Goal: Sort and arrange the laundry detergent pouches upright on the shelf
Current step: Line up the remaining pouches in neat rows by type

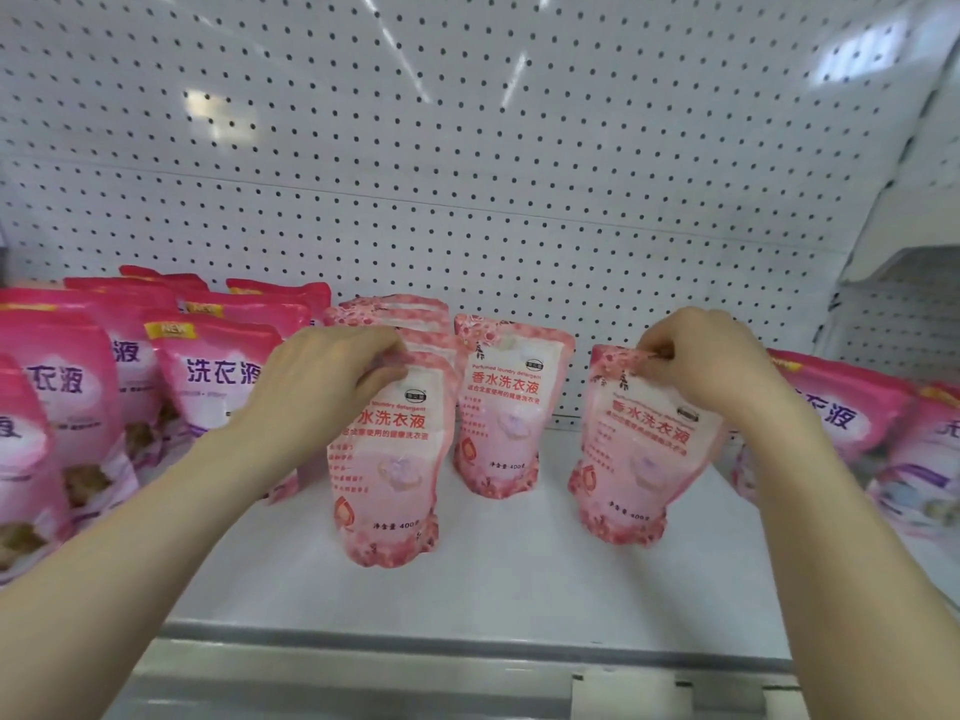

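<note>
Light pink detergent pouches stand on the white shelf [483, 595]. My left hand [322, 376] grips the top of the front pouch [387, 470], which stands upright at the head of a row of several like pouches behind it. My right hand [711, 361] pinches the top edge of another light pink pouch [641, 449], which leans slightly left. Between them a third light pink pouch [506, 407] stands upright on its own, further back.
Deep pink pouches [218, 387] stand in rows at the left, and more deep pink pouches [852, 423] lean at the right. A white pegboard wall [467, 148] closes the back. The shelf's front rail [467, 678] runs along the bottom.
</note>
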A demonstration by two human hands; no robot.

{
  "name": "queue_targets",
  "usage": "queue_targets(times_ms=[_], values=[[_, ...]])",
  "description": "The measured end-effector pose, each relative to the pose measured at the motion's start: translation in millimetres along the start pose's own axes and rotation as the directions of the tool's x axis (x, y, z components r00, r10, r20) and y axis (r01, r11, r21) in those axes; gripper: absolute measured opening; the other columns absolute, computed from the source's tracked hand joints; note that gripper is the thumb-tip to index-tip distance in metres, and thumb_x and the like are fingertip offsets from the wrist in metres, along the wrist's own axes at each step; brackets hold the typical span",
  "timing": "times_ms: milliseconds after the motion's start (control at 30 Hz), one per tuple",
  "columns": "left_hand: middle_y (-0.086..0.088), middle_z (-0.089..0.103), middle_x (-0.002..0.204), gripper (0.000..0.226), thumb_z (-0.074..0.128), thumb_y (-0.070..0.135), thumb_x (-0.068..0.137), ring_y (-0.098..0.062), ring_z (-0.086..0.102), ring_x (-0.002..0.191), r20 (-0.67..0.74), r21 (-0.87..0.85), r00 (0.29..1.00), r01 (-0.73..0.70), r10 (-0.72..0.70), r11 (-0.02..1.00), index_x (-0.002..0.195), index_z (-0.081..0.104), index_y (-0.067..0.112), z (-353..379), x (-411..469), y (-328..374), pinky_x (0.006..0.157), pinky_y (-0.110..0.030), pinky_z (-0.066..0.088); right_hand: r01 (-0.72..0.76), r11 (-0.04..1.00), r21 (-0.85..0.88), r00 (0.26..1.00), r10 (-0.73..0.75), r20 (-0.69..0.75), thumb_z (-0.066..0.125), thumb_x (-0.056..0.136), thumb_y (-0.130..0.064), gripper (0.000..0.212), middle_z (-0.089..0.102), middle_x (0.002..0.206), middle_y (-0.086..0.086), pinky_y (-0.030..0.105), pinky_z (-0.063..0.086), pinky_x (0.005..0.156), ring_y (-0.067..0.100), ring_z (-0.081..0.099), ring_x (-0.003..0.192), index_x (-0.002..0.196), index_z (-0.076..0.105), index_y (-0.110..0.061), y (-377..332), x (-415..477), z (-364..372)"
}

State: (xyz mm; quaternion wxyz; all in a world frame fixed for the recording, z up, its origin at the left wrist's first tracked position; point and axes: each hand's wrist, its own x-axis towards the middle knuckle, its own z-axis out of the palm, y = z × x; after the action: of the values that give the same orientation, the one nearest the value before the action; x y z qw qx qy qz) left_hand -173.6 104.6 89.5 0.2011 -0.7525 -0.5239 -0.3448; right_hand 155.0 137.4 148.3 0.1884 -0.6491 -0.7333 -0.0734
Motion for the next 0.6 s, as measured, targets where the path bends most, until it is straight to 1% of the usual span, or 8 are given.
queue_targets(times_ms=[67, 167, 233, 300, 367, 467, 533, 600], values=[[0.012, 0.070, 0.081, 0.017, 0.062, 0.038, 0.090, -0.016, 0.065, 0.072, 0.002, -0.002, 1.000, 0.001, -0.001, 1.000, 0.095, 0.068, 0.023, -0.4, 0.6, -0.1, 0.059, -0.030, 0.051, 0.063, 0.994, 0.093, 0.998, -0.062, -0.017, 0.069, 0.090, -0.026, 0.009, 0.070, 0.072, -0.002, 0.033, 0.052, 0.067, 0.021, 0.064, 0.068, 0.082, 0.075, -0.027, -9.1, -6.7, -3.7], [0.011, 0.070, 0.081, 0.017, 0.063, 0.036, 0.090, -0.016, 0.066, 0.072, 0.002, -0.006, 1.000, -0.002, 0.002, 1.000, 0.095, 0.068, 0.021, -0.6, 0.2, -0.2, 0.060, -0.028, 0.046, 0.152, 0.967, 0.202, 0.988, -0.149, -0.031, 0.071, 0.088, -0.023, 0.007, 0.069, 0.073, -0.008, 0.030, 0.047, 0.067, 0.018, 0.062, 0.072, 0.089, 0.078, -0.024, -28.9, -6.6, 6.0], [0.011, 0.070, 0.081, 0.016, 0.063, 0.035, 0.089, -0.015, 0.066, 0.073, 0.002, -0.011, 1.000, -0.004, 0.004, 1.000, 0.093, 0.068, 0.021, -1.6, -1.0, 0.1, 0.064, -0.030, 0.048, 0.203, 0.954, 0.221, 0.979, -0.198, -0.045, 0.071, 0.088, -0.021, 0.010, 0.067, 0.074, -0.014, 0.029, 0.044, 0.070, 0.011, 0.058, 0.071, 0.094, 0.079, -0.023, -43.6, -4.1, 18.8], [0.013, 0.069, 0.080, 0.014, 0.062, 0.036, 0.090, -0.015, 0.066, 0.073, 0.000, -0.017, 1.000, -0.007, 0.007, 1.000, 0.091, 0.066, 0.023, -3.3, -2.5, 0.1, 0.070, -0.036, 0.051, 0.243, 0.940, 0.241, 0.970, -0.233, -0.068, 0.070, 0.089, -0.020, 0.013, 0.072, 0.083, -0.010, 0.030, 0.047, 0.077, 0.010, 0.058, 0.075, 0.099, 0.079, -0.023, -56.2, 0.6, 29.8], [0.015, 0.066, 0.079, 0.012, 0.061, 0.036, 0.090, -0.013, 0.065, 0.073, -0.001, -0.020, 1.000, -0.007, 0.007, 1.000, 0.090, 0.065, 0.024, -4.9, -3.4, 0.3, 0.076, -0.042, 0.052, 0.280, 0.923, 0.265, 0.960, -0.261, -0.106, 0.070, 0.090, -0.019, 0.014, 0.076, 0.091, -0.007, 0.029, 0.048, 0.080, 0.011, 0.062, 0.079, 0.100, 0.079, -0.021, -67.0, 6.3, 33.5], [0.015, 0.066, 0.079, 0.012, 0.061, 0.035, 0.090, -0.014, 0.065, 0.072, -0.011, -0.026, 1.000, -0.019, 0.018, 0.999, 0.090, 0.065, 0.024, -4.8, -3.3, 0.2, 0.077, -0.045, 0.053, 0.332, 0.903, 0.272, 0.943, -0.311, -0.119, 0.070, 0.090, -0.021, 0.013, 0.077, 0.092, -0.008, 0.033, 0.051, 0.084, 0.014, 0.066, 0.083, 0.099, 0.079, -0.024, -79.0, 15.7, 36.2], [0.014, 0.067, 0.079, 0.013, 0.061, 0.035, 0.090, -0.014, 0.065, 0.071, -0.019, -0.023, 0.999, -0.034, 0.034, 0.999, 0.091, 0.066, 0.023, -4.0, -2.9, 0.0, 0.073, -0.042, 0.054, 0.348, 0.904, 0.249, 0.937, -0.340, -0.074, 0.071, 0.089, -0.029, 0.010, 0.076, 0.088, -0.011, 0.036, 0.053, 0.084, 0.012, 0.066, 0.082, 0.095, 0.079, -0.029, -81.5, 19.8, 35.5], [0.013, 0.068, 0.078, 0.014, 0.061, 0.035, 0.090, -0.014, 0.065, 0.070, -0.027, -0.025, 0.999, -0.039, 0.038, 0.999, 0.091, 0.067, 0.022, -3.6, -3.1, -0.5, 0.070, -0.038, 0.051, 0.340, 0.890, 0.304, 0.940, -0.329, -0.088, 0.069, 0.089, -0.036, 0.012, 0.076, 0.088, -0.013, 0.037, 0.053, 0.084, 0.011, 0.067, 0.085, 0.093, 0.079, -0.031, -79.8, 22.6, 28.3]])
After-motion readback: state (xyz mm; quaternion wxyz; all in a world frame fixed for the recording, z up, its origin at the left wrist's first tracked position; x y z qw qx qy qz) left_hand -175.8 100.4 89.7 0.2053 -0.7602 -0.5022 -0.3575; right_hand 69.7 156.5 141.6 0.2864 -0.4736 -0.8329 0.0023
